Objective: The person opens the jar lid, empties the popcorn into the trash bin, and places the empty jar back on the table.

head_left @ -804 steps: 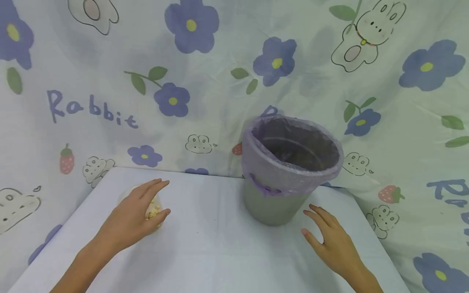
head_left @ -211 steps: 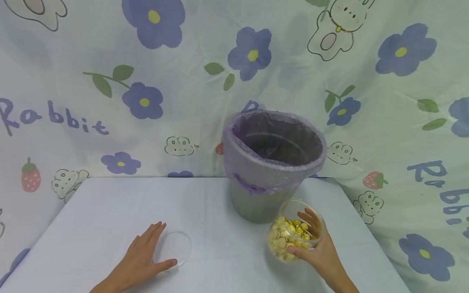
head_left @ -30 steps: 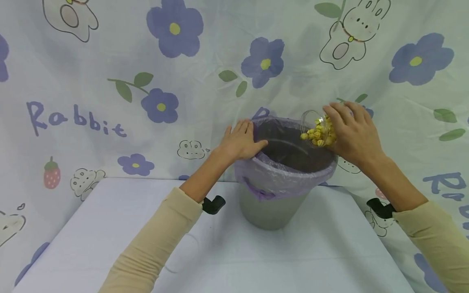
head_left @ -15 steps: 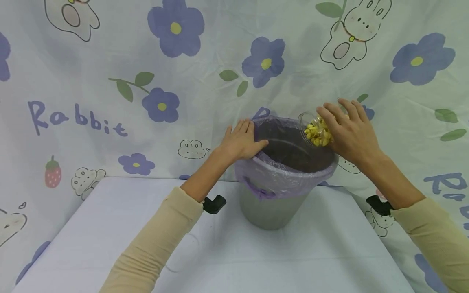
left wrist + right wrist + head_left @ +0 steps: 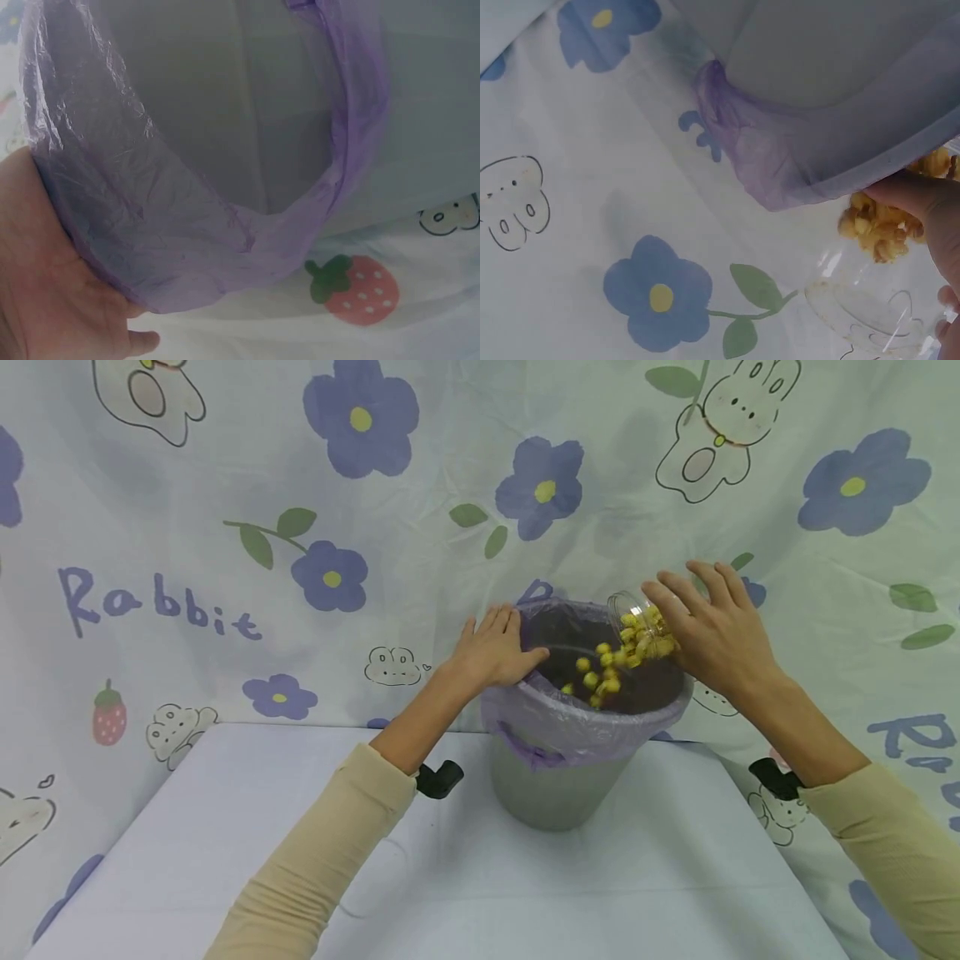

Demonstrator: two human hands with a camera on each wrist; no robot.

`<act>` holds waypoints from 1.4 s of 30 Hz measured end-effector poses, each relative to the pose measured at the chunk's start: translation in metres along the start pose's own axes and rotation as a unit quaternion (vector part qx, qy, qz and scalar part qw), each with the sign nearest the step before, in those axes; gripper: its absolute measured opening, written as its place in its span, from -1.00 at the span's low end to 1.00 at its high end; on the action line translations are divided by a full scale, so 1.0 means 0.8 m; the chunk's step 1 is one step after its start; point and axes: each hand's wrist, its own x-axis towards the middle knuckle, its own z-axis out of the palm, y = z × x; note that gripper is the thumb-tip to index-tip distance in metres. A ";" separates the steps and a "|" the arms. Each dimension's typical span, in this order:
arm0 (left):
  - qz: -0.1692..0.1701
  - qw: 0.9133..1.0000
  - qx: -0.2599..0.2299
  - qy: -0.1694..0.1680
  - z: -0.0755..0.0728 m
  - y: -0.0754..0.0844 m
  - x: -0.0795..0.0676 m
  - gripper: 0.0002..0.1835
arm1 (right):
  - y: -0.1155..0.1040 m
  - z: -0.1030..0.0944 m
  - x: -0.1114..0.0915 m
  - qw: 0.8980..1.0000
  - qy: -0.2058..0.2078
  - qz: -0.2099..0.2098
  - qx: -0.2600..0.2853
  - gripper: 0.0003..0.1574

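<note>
My right hand (image 5: 723, 631) holds a clear round jar (image 5: 626, 603), tipped sideways above the right part of the bin's mouth. Yellow popcorn (image 5: 637, 639) spills from it, and several loose pieces are in mid-air inside the opening. In the right wrist view, popcorn (image 5: 885, 225) lies against the jar wall, with the thumb in front of the bin rim. A grey bin (image 5: 562, 793) lined with a thin purple bag (image 5: 585, 735) stands upright. My left hand (image 5: 491, 652) rests on its left rim, fingers extended and thumb reaching over the edge. The bin's bottom is hidden.
A clear round lid (image 5: 386, 877) lies on the white table (image 5: 480, 910), partly covered by the left sleeve (image 5: 315, 852). Behind the table hangs a printed cloth (image 5: 427, 527) with flowers and rabbits. Black wrist mounts (image 5: 438, 779) stick out at both cuffs.
The lid came off and the jar passed to the right hand, rising from the table to over the bin. The left hand moved to the rim. In the last half second, popcorn started falling out.
</note>
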 end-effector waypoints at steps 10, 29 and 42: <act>0.000 1.000 0.005 0.006 0.002 0.000 0.001 -0.05 | -0.001 -0.003 0.004 0.999 -0.032 -0.008 -0.015 0.43; 0.001 1.000 0.005 0.009 0.002 0.001 0.000 -0.06 | -0.004 -0.007 0.009 0.990 -0.084 -0.076 -0.084 0.53; 0.002 1.000 0.003 0.007 0.001 0.001 -0.002 -0.06 | -0.003 -0.004 0.002 0.998 -0.033 -0.043 -0.038 0.54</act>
